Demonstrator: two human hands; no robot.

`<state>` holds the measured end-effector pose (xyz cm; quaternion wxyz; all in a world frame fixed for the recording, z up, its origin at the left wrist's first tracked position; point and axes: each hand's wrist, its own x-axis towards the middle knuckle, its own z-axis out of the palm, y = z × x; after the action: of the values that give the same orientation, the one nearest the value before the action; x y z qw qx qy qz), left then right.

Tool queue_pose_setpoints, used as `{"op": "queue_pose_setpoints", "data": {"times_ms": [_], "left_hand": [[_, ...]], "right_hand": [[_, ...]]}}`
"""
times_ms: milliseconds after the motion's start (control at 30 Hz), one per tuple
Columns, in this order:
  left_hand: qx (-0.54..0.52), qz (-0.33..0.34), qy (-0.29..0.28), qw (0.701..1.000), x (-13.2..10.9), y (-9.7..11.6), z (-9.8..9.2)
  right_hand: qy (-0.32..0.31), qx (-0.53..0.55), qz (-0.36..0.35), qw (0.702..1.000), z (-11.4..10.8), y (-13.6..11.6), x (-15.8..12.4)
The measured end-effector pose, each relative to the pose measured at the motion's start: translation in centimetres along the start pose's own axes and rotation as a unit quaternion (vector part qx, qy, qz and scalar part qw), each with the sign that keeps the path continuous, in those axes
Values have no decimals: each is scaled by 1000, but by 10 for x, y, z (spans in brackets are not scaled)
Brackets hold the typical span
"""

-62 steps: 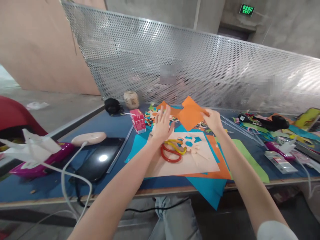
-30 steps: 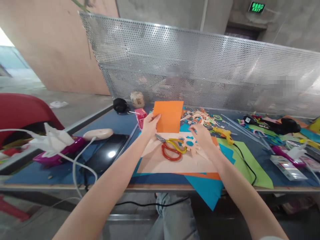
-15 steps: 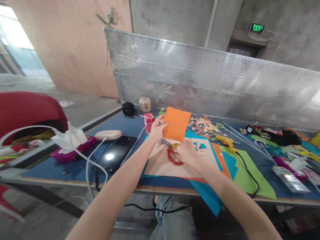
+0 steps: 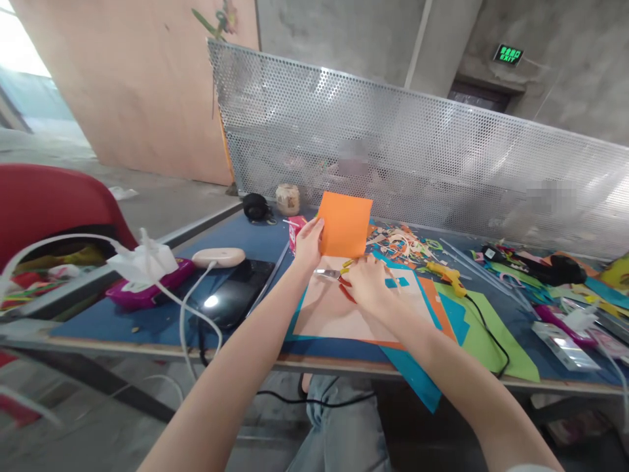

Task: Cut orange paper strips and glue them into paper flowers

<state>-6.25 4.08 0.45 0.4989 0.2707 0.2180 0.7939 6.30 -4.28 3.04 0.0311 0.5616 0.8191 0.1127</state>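
Observation:
My left hand (image 4: pixel 310 244) grips the left edge of an orange sheet of paper (image 4: pixel 346 224), which is held up above the table. Just below the sheet, my right hand (image 4: pixel 366 282) is closed on a pair of scissors (image 4: pixel 326 273) with red and yellow handles. The blades point left, toward my left wrist, and look nearly closed. Under both hands lies a pale sheet of paper (image 4: pixel 324 318) on top of blue and orange sheets. Small blue paper pieces (image 4: pixel 396 282) lie on it, to the right of my right hand.
Paper scraps (image 4: pixel 403 246) are heaped behind the sheets. A yellow glue gun (image 4: pixel 446 278) with a black cord rests on green paper (image 4: pixel 491 341). On the left are a black phone (image 4: pixel 238 295), a white charger (image 4: pixel 219 257) and cables. A perforated metal screen (image 4: pixel 417 151) borders the table's back.
The orange sheet has risen slightly and straightened in my left hand. The scissors have turned in my right hand, so their blades now point left and the handles show less.

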Motion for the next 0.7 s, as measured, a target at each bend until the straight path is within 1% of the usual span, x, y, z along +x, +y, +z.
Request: {"op": "queue_pose_setpoints", "data": {"times_ms": [100, 200, 300, 433, 500, 567, 600, 633, 667, 700], "left_hand": [[-15, -4, 14, 1000, 0, 3, 0], [-35, 9, 18, 999, 2, 3, -1], [-56, 26, 25, 998, 6, 4, -3], [-72, 29, 20, 997, 11, 11, -9], [-78, 36, 27, 996, 12, 14, -10], [-85, 45, 44, 994, 13, 17, -10], [-90, 47, 53, 993, 13, 18, -10], [-93, 48, 63, 992, 13, 18, -10], [-96, 45, 72, 992, 12, 18, -10], [-96, 42, 77, 992, 12, 18, -10]], "right_hand": [[-10, 15, 22, 1000, -3, 4, -5], [-25, 39, -15, 999, -7, 11, -14], [-5, 62, -38, 997, -13, 20, -26], [4, 100, -32, 994, -18, 41, -39], [-21, 174, -56, 983, -18, 56, -43], [-47, 283, -62, 956, -18, 71, -44], [-64, 357, -61, 930, -18, 77, -44], [-82, 442, -60, 891, -18, 81, -43], [-96, 532, -62, 839, -19, 85, -42], [-105, 618, -67, 776, -19, 88, -40]]}}
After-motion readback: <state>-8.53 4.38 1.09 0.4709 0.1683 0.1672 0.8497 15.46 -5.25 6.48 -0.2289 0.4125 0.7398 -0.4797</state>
